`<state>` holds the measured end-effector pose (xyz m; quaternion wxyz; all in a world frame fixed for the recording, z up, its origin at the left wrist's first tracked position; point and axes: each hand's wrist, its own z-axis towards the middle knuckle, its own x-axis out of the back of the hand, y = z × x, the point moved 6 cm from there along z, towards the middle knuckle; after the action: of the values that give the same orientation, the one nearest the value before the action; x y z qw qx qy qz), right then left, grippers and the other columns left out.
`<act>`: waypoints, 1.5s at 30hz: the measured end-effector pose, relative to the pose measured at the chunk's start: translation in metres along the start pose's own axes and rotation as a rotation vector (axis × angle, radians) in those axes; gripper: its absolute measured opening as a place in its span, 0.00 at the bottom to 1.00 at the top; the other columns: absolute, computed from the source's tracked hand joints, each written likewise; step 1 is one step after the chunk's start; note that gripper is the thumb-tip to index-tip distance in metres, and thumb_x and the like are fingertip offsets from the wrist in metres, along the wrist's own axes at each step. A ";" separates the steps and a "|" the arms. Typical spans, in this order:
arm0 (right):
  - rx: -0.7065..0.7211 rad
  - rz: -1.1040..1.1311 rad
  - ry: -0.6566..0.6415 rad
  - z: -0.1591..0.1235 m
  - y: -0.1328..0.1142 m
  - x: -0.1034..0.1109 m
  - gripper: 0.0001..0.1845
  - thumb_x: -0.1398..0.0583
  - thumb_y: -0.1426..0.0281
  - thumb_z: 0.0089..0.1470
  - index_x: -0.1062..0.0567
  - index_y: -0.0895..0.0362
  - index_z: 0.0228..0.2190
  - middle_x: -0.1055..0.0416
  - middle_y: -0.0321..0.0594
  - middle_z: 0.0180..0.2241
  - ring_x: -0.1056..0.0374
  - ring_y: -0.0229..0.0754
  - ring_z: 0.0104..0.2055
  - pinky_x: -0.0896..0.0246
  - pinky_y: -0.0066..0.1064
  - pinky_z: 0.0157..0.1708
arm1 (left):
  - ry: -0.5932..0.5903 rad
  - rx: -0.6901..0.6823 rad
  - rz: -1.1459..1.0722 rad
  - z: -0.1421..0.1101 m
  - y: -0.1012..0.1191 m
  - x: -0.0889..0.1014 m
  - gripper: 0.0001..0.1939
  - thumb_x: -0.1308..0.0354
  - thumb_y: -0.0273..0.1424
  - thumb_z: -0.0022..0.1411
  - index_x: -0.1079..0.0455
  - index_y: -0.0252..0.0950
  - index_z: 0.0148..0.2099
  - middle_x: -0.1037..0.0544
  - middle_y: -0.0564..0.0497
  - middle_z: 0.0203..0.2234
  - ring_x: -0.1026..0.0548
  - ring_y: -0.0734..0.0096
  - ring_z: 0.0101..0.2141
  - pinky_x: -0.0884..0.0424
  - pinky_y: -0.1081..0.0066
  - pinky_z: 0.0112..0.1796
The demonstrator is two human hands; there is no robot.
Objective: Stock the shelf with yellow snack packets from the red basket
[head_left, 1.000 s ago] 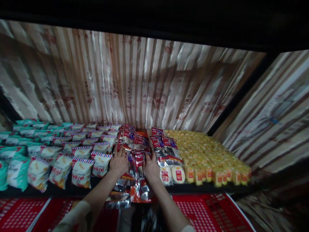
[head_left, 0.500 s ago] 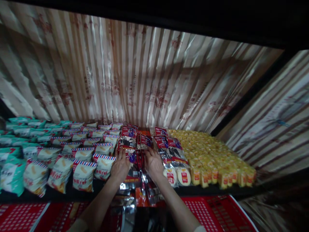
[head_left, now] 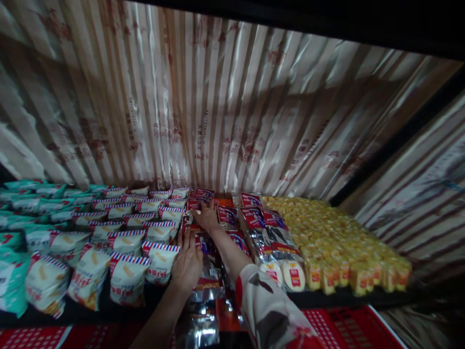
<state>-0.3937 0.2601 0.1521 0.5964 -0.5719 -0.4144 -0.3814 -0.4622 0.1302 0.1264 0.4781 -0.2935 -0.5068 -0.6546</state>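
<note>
Dark red and silver snack packets (head_left: pixel 210 266) lie in an overlapping stack in the middle of the shelf. My left hand (head_left: pixel 187 264) rests along the left edge of this stack, fingers stretched out beside the white bags. Farther back, my right hand (head_left: pixel 206 218) presses on the rear red packets (head_left: pixel 203 193), with its thumb and fingers spread. Neither hand is closed round a packet. The right forearm, in a patterned sleeve, covers part of the stack. More packets of the same kind (head_left: pixel 271 228) lie just to the right.
White bags with striped tops (head_left: pixel 130 278) and green bags (head_left: pixel 12 276) stand in rows on the left. Yellow wrapped snacks (head_left: pixel 341 242) fill the right, beside round white packs (head_left: pixel 293 276). Red baskets (head_left: pixel 334 325) sit below the shelf's front edge. Corrugated sheeting (head_left: pixel 218 97) rises behind.
My right hand has moved left and farther back, from the middle packets to the rear ones. My left hand stays at the stack's left edge. The view has shifted slightly.
</note>
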 end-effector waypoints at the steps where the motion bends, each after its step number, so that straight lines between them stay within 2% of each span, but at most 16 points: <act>1: 0.009 0.008 0.003 0.004 -0.001 -0.001 0.35 0.48 0.52 0.54 0.44 0.57 0.58 0.54 0.54 0.62 0.58 0.56 0.63 0.58 0.45 0.57 | 0.012 -0.002 0.018 0.001 0.001 0.001 0.24 0.57 0.26 0.59 0.40 0.30 0.58 0.37 0.43 0.57 0.48 0.54 0.60 0.43 0.56 0.56; 3: 0.016 0.031 0.022 0.008 -0.002 -0.002 0.35 0.46 0.53 0.52 0.41 0.57 0.57 0.52 0.55 0.61 0.54 0.55 0.62 0.55 0.41 0.56 | 0.041 -0.019 0.037 0.003 0.005 0.004 0.24 0.56 0.24 0.57 0.38 0.27 0.56 0.34 0.40 0.55 0.46 0.52 0.60 0.45 0.53 0.57; 6: -0.005 0.002 0.018 0.008 -0.006 0.000 0.33 0.45 0.53 0.51 0.37 0.56 0.54 0.49 0.54 0.60 0.51 0.55 0.60 0.53 0.42 0.55 | 0.083 -0.027 0.023 0.008 0.009 0.009 0.24 0.55 0.22 0.54 0.36 0.22 0.54 0.35 0.36 0.55 0.46 0.50 0.60 0.45 0.53 0.57; 10: -0.043 -0.064 -0.013 0.008 -0.014 0.002 0.30 0.46 0.54 0.50 0.35 0.54 0.53 0.53 0.50 0.61 0.52 0.58 0.60 0.53 0.46 0.54 | 0.082 0.022 -0.003 0.014 0.010 0.007 0.25 0.56 0.18 0.53 0.37 0.20 0.54 0.37 0.34 0.55 0.43 0.52 0.58 0.42 0.58 0.56; 14: -0.080 -0.066 -0.065 0.011 -0.014 -0.002 0.30 0.46 0.55 0.51 0.36 0.55 0.53 0.56 0.51 0.62 0.55 0.58 0.61 0.55 0.47 0.54 | 0.079 0.024 0.012 0.014 0.010 0.002 0.29 0.56 0.16 0.53 0.43 0.25 0.59 0.41 0.35 0.58 0.44 0.52 0.59 0.43 0.57 0.56; 16: -0.102 -0.033 -0.073 0.013 -0.011 -0.005 0.31 0.47 0.54 0.51 0.38 0.55 0.54 0.57 0.52 0.63 0.55 0.58 0.62 0.54 0.47 0.54 | 0.066 -0.012 0.027 0.014 0.011 0.000 0.29 0.54 0.18 0.53 0.42 0.28 0.59 0.43 0.37 0.59 0.47 0.51 0.60 0.45 0.54 0.56; 18: -0.107 -0.001 -0.070 0.012 -0.006 -0.008 0.33 0.48 0.54 0.51 0.41 0.55 0.56 0.58 0.52 0.63 0.57 0.58 0.62 0.54 0.47 0.54 | 0.029 -0.045 0.027 0.013 0.013 -0.001 0.26 0.53 0.20 0.55 0.39 0.29 0.57 0.40 0.38 0.59 0.48 0.49 0.60 0.47 0.52 0.57; 23: 0.004 -0.037 -0.017 0.013 -0.009 -0.010 0.33 0.50 0.52 0.52 0.40 0.57 0.55 0.63 0.48 0.64 0.69 0.56 0.65 0.62 0.48 0.58 | 0.048 0.000 0.001 0.012 0.014 0.005 0.23 0.54 0.30 0.60 0.37 0.25 0.55 0.37 0.35 0.56 0.46 0.48 0.59 0.46 0.51 0.56; 28: 0.002 -0.060 -0.008 0.022 -0.010 -0.010 0.40 0.52 0.46 0.51 0.39 0.63 0.55 0.54 0.53 0.62 0.63 0.58 0.64 0.61 0.47 0.57 | 0.082 -0.004 -0.004 0.012 0.014 0.005 0.22 0.51 0.31 0.57 0.36 0.26 0.53 0.36 0.36 0.55 0.43 0.49 0.58 0.45 0.50 0.55; 31: -0.004 -0.051 0.014 0.030 -0.008 -0.011 0.42 0.50 0.46 0.50 0.41 0.66 0.55 0.52 0.57 0.61 0.61 0.58 0.63 0.61 0.46 0.57 | 0.068 -0.010 0.016 0.014 0.012 0.005 0.21 0.50 0.31 0.56 0.35 0.29 0.51 0.36 0.37 0.55 0.42 0.49 0.57 0.46 0.49 0.55; 35: -0.006 -0.025 0.032 0.041 -0.006 -0.012 0.45 0.48 0.46 0.48 0.44 0.64 0.57 0.50 0.57 0.60 0.59 0.57 0.63 0.60 0.45 0.57 | 0.009 -0.020 0.020 0.019 0.012 0.008 0.22 0.49 0.30 0.54 0.34 0.27 0.51 0.38 0.36 0.56 0.47 0.48 0.59 0.49 0.50 0.57; 38: 0.014 -0.028 0.040 0.046 -0.009 -0.012 0.42 0.48 0.46 0.48 0.42 0.62 0.56 0.48 0.57 0.59 0.56 0.57 0.62 0.60 0.44 0.56 | -0.013 -0.020 -0.010 0.023 0.012 0.009 0.22 0.49 0.28 0.53 0.35 0.27 0.51 0.37 0.36 0.55 0.46 0.48 0.59 0.47 0.52 0.56; 42: 0.059 -0.062 0.015 0.051 -0.015 -0.014 0.37 0.49 0.47 0.50 0.35 0.60 0.52 0.42 0.55 0.56 0.51 0.54 0.60 0.58 0.42 0.56 | 0.037 -0.018 -0.046 0.025 0.010 0.009 0.23 0.49 0.25 0.51 0.36 0.28 0.52 0.37 0.37 0.55 0.44 0.51 0.58 0.46 0.53 0.56; 45: 0.071 -0.059 -0.020 0.052 -0.015 -0.016 0.37 0.50 0.45 0.49 0.34 0.58 0.51 0.39 0.52 0.54 0.47 0.53 0.58 0.56 0.42 0.55 | 0.057 -0.027 -0.051 0.024 0.009 0.007 0.26 0.48 0.25 0.50 0.37 0.31 0.54 0.40 0.39 0.58 0.48 0.51 0.60 0.48 0.51 0.57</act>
<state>-0.4165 0.3109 0.1426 0.6005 -0.5416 -0.4504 -0.3784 -0.4588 0.1503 0.1437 0.4715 -0.2679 -0.4913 -0.6816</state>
